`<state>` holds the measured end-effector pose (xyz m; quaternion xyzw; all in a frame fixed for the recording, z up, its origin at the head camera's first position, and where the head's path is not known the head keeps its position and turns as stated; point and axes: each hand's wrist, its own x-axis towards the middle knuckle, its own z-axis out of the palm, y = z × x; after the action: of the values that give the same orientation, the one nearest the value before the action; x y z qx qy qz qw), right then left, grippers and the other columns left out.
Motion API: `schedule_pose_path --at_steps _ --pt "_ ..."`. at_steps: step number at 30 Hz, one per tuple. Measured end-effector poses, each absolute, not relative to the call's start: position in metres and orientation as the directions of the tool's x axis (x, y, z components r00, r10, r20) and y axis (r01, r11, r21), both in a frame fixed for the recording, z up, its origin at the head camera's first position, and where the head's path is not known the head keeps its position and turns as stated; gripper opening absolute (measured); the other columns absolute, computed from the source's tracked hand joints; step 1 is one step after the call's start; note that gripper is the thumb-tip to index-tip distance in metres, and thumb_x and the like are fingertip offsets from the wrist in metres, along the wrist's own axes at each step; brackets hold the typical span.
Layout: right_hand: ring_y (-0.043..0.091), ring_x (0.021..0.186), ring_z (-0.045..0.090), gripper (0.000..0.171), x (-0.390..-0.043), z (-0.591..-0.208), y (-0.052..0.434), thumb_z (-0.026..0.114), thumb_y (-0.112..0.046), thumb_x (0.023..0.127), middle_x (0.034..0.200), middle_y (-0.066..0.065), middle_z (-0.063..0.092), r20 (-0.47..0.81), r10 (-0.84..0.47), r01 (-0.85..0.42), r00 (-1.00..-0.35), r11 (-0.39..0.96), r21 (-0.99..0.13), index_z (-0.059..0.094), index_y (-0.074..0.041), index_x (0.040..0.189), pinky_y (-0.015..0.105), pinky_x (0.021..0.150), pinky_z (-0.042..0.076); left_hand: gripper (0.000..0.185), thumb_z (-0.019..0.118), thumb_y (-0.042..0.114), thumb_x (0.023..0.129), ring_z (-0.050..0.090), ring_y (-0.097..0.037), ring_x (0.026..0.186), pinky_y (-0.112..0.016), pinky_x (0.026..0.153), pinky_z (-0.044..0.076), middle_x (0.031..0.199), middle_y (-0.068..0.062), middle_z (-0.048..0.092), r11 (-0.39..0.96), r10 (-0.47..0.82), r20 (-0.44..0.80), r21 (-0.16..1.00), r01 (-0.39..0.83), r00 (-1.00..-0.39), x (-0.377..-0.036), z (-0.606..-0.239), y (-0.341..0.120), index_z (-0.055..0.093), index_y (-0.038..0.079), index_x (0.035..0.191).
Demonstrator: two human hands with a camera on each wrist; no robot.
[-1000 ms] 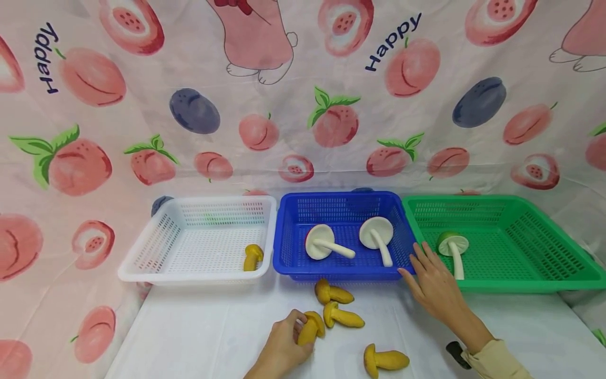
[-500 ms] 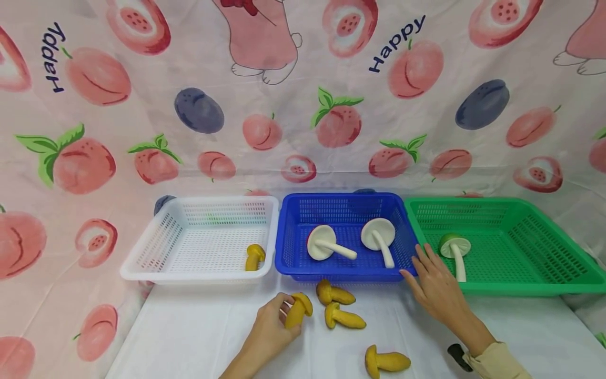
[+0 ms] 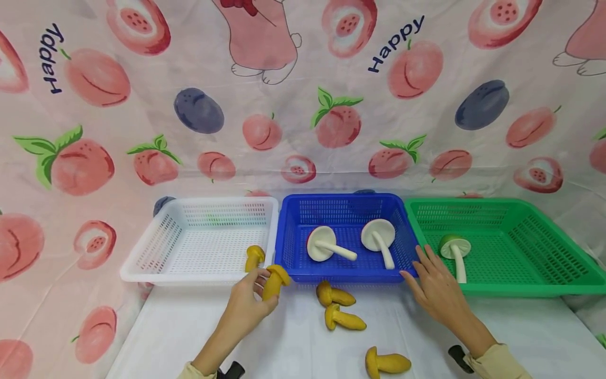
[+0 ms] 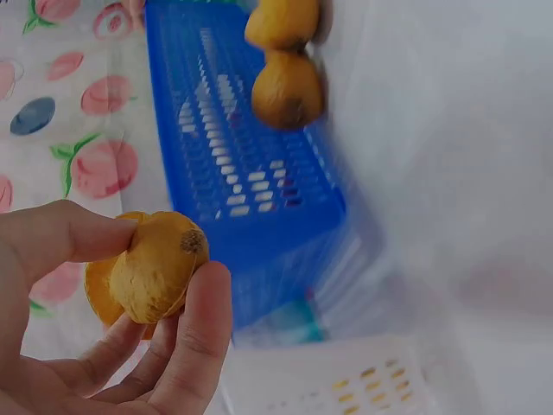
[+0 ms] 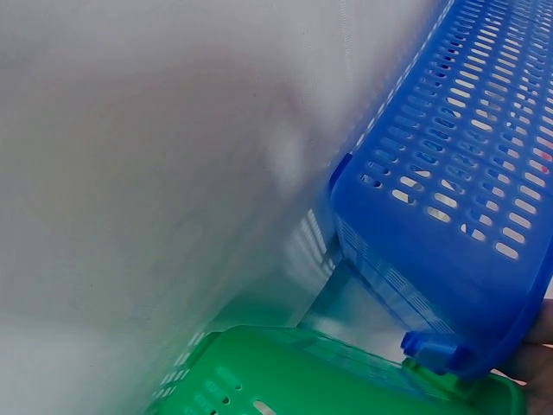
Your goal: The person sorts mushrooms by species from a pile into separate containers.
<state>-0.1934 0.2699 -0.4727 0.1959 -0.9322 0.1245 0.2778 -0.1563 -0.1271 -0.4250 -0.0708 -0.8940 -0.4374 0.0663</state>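
My left hand [image 3: 247, 301] grips a yellow mushroom [image 3: 274, 283] by its stem, just in front of the white basket's near right corner. In the left wrist view the thumb and fingers close round that mushroom [image 4: 155, 268], its stem end facing the camera. My right hand [image 3: 436, 288] lies with straight fingers over the adjoining rims of the blue basket [image 3: 345, 276] and the green basket [image 3: 530, 287]. Another yellow mushroom [image 3: 254, 258] lies inside the white basket [image 3: 189, 278]. On the table are a brown-capped yellow mushroom [image 3: 335, 295], a yellow one [image 3: 345, 318] touching it, and a third mushroom [image 3: 388, 362] nearer the front.
Two white-stemmed mushrooms, one with a red-edged cap [image 3: 322, 244] and another mushroom [image 3: 379, 236], lie in the blue basket. A green-capped mushroom [image 3: 455, 251] lies in the green basket. The three baskets stand side by side against a fruit-print cloth [image 3: 293, 137].
My left hand has lifted the yellow mushroom off the table and carried it left and away from me, up to the white basket's corner. The right hand has stayed in place.
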Motion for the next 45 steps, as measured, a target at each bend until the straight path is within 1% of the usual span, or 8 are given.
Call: schedule_pose_path --at_steps 7,13,19,24,33,39,45 --pt "0.048 0.126 0.038 0.046 -0.194 -0.474 0.270 0.057 -0.031 0.094 0.130 0.033 0.048 0.570 -0.300 -0.437 -0.765 0.891 -0.118 0.065 0.014 0.099 0.051 0.109 0.027 0.039 0.076 0.007 0.073 0.057 -0.020 0.078 -0.029 0.064 0.049 0.092 -0.008 0.061 0.630 -0.005 0.192 0.763 0.146 -0.981 -0.170 -0.411 -0.144 0.059 0.002 0.107" --pt "0.049 0.125 0.039 0.046 -0.193 -0.473 0.270 0.057 -0.031 0.094 0.129 0.033 0.048 0.572 -0.298 -0.438 -0.764 0.891 -0.120 0.065 0.014 0.100 0.053 0.107 0.029 0.038 0.074 0.008 0.073 0.057 -0.023 0.079 -0.029 0.064 0.049 0.092 -0.010 0.062 0.628 -0.011 0.212 0.762 0.158 -0.977 -0.180 -0.405 -0.149 0.059 0.002 0.107" --pt "0.048 0.126 0.038 0.047 -0.194 -0.473 0.270 0.056 -0.032 0.094 0.130 0.033 0.048 0.562 -0.298 -0.436 -0.772 0.891 -0.127 0.065 0.014 0.101 0.049 0.111 0.024 0.037 0.074 0.007 0.073 0.057 -0.022 0.078 -0.030 0.063 0.047 0.091 -0.011 0.062 0.633 -0.011 0.220 0.757 0.164 -0.975 -0.189 -0.403 -0.152 0.059 0.001 0.106" --pt "0.049 0.125 0.039 0.046 -0.194 -0.473 0.270 0.058 -0.031 0.093 0.129 0.033 0.048 0.580 -0.303 -0.449 -0.756 0.885 -0.122 0.065 0.015 0.101 0.049 0.110 0.025 0.038 0.073 0.007 0.075 0.058 -0.023 0.080 -0.031 0.064 0.049 0.094 -0.012 0.062 0.644 -0.017 0.214 0.749 0.153 -0.977 -0.195 -0.403 -0.156 0.059 0.001 0.109" --pt "0.049 0.124 0.040 0.046 -0.194 -0.474 0.271 0.059 -0.031 0.092 0.129 0.033 0.049 0.591 -0.300 -0.444 -0.749 0.889 -0.111 0.065 0.014 0.099 0.052 0.107 0.029 0.041 0.072 0.012 0.077 0.058 -0.027 0.087 -0.032 0.066 0.051 0.099 -0.014 0.062 0.653 -0.035 0.173 0.750 0.108 -0.984 -0.211 -0.401 -0.170 0.057 0.002 0.114" --pt "0.049 0.125 0.039 0.046 -0.194 -0.474 0.271 0.059 -0.031 0.092 0.129 0.033 0.048 0.583 -0.298 -0.439 -0.756 0.892 -0.113 0.065 0.014 0.100 0.052 0.108 0.028 0.041 0.068 0.013 0.081 0.057 -0.031 0.092 -0.036 0.069 0.053 0.103 -0.018 0.060 0.671 -0.040 0.128 0.738 0.069 -0.991 -0.224 -0.403 -0.185 0.054 0.000 0.117" --pt "0.048 0.125 0.039 0.048 -0.195 -0.476 0.271 0.058 -0.033 0.093 0.129 0.033 0.049 0.586 -0.300 -0.439 -0.753 0.892 -0.106 0.065 0.014 0.100 0.050 0.110 0.026 0.041 0.066 0.012 0.081 0.058 -0.034 0.095 -0.036 0.067 0.054 0.106 -0.021 0.059 0.680 -0.044 0.077 0.733 0.027 -0.996 -0.235 -0.409 -0.198 0.054 -0.001 0.118"
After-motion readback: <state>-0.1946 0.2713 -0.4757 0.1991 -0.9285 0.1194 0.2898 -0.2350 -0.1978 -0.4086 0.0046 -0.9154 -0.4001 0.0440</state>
